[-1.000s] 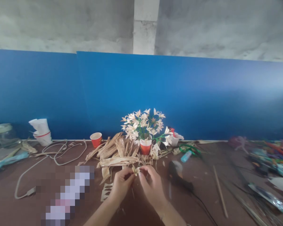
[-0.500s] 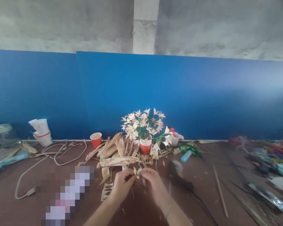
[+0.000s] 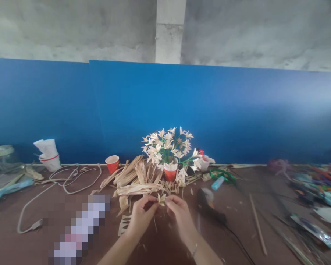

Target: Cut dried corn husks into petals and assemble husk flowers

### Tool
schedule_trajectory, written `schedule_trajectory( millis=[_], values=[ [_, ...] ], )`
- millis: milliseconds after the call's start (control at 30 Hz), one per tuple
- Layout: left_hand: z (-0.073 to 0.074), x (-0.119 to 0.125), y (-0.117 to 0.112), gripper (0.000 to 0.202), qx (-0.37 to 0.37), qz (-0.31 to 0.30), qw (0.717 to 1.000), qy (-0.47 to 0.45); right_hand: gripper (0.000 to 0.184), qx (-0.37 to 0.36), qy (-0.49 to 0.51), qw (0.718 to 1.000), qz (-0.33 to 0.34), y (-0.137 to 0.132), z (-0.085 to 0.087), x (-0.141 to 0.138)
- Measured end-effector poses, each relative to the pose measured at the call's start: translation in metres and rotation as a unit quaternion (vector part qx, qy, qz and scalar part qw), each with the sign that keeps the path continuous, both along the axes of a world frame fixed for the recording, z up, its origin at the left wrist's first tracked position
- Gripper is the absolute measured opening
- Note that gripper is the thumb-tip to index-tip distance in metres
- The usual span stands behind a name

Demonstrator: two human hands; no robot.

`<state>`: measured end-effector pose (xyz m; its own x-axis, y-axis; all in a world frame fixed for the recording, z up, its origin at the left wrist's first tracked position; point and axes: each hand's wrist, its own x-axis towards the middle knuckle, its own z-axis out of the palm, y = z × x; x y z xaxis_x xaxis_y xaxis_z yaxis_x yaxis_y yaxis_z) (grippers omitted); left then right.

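Note:
Between my two hands is a small cream-coloured flower (image 3: 161, 199) with pointed petals, apparently of dried husk. My left hand (image 3: 144, 213) pinches it from the left, thumb and forefinger closed at its edge. From the other side, my right hand (image 3: 179, 211) has its fingertips closed at the petals. Just behind stands a red and white paper cup (image 3: 170, 173) holding a bunch of similar white flowers (image 3: 168, 143) on green stems. Dried husks (image 3: 138, 189) lie in a pile behind my left hand. A cut-out husk piece (image 3: 124, 225) lies beside my left wrist.
A black-handled tool (image 3: 211, 208) with a cord lies right of my hands, near a wooden stick (image 3: 257, 224). Another red cup (image 3: 112, 163) and a white cable (image 3: 68, 189) are at the left. Coloured clutter (image 3: 322, 180) covers the far right. A blue panel (image 3: 143, 95) rises behind.
The flower has turned, and its petals now show more spread and facing up. My fingers have shifted slightly around it; both hands stay in nearly the same place.

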<state>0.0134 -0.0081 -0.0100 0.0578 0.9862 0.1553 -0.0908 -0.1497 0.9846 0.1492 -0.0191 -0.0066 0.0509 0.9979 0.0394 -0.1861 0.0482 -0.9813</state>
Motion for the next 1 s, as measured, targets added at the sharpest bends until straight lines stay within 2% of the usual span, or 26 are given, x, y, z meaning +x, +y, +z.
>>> schedule_trajectory(
  millis=[233,433,600,800,1000],
  values=[
    [-0.0024,-0.0002,0.0023,0.019,-0.092,-0.097,0.99,-0.053,0.026,0.003,0.004,0.999,0.037,-0.0026,0.005,0.0031],
    [-0.0048,-0.0031,0.002,0.02,-0.105,-0.163,0.979,-0.067,0.027,-0.022,-0.013,0.998,0.055,-0.0016,0.0002,0.0065],
    [-0.0055,-0.0035,0.0005,0.021,-0.095,-0.153,0.982,-0.063,0.027,-0.036,-0.009,0.997,0.066,0.0003,-0.0026,0.0066],
    [-0.0037,-0.0023,-0.0006,0.023,-0.084,-0.148,0.984,-0.054,0.026,-0.02,-0.004,0.996,0.086,0.0002,-0.0024,0.0074],
    [0.0033,-0.0039,0.0018,0.026,-0.083,-0.093,0.989,-0.078,0.02,0.032,-0.008,0.998,0.048,-0.0019,0.0051,0.0045]
  ],
)
